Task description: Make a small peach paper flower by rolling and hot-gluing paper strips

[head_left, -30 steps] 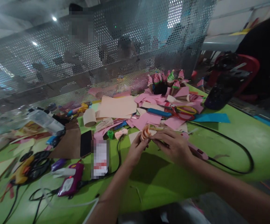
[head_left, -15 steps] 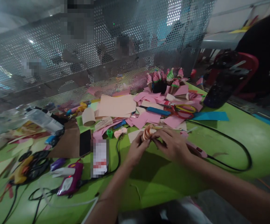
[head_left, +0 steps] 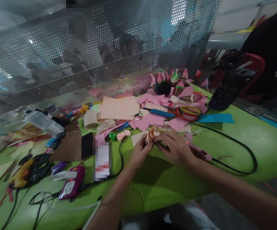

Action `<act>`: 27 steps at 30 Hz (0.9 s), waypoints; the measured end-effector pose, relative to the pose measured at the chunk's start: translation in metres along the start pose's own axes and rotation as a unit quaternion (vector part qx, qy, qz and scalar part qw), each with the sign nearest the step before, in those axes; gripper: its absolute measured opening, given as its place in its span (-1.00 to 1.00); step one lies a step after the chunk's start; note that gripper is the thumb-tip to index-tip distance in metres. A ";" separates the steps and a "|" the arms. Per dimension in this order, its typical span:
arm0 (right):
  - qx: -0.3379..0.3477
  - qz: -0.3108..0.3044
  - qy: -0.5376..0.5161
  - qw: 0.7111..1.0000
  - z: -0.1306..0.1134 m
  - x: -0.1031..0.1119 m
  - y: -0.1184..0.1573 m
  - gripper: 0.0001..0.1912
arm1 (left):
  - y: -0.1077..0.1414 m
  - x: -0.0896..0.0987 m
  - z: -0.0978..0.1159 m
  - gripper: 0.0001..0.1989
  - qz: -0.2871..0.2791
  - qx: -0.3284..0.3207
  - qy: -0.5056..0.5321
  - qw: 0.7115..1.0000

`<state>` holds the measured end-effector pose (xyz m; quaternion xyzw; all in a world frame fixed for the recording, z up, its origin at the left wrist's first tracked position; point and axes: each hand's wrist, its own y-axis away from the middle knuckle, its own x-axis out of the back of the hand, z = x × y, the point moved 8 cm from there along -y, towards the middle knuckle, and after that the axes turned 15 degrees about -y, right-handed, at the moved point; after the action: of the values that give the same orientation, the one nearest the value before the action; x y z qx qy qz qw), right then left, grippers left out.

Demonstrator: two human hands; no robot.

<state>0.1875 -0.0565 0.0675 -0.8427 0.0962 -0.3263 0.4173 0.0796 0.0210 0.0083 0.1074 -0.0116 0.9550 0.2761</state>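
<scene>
Between my two hands is a small peach swirl piece (head_left: 151, 135), coiled like the top of a soft-serve ice cream. My left hand (head_left: 142, 149) is closed around its left and lower side. Pinched against its right side are the fingertips of my right hand (head_left: 174, 145). Both hands hover over the near part of the green table (head_left: 162, 191). Just right of my right hand lies a pink corded tool (head_left: 200, 151) with a small red light. Behind my hands are pink paper pieces (head_left: 150, 121) and a large peach sheet (head_left: 119, 108).
Finished-looking pink and green swirl cones (head_left: 174, 76) stand at the back. Scissors (head_left: 188, 111), a blue-handled cutter (head_left: 161, 113) and a dark bottle (head_left: 227, 83) lie or stand nearby. Leftward are a phone (head_left: 87, 146), a magenta power box (head_left: 72, 183), cables and a yellow glue gun (head_left: 22, 175).
My right hand's fingers have shifted slightly over the right side of the swirl piece, which shows turned a little. Otherwise the scene is nearly the same.
</scene>
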 end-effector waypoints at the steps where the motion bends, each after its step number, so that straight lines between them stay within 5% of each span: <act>1: -0.007 -0.001 0.000 1.000 0.001 0.000 0.000 -0.90 | 0.000 0.000 -0.001 -0.56 -0.002 -0.001 0.000 1.000; 15: 0.005 0.040 -0.039 0.998 -0.006 0.012 -0.005 -0.89 | 0.001 0.005 0.002 -0.59 0.011 0.003 -0.005 1.000; 27: 0.052 0.009 0.019 0.998 -0.010 -0.001 0.003 -0.81 | 0.000 0.006 0.000 -0.58 0.013 0.004 -0.013 1.000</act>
<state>0.1807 -0.0639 0.0690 -0.8129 0.0943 -0.3429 0.4611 0.0748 0.0246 0.0094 0.1203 -0.0129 0.9572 0.2629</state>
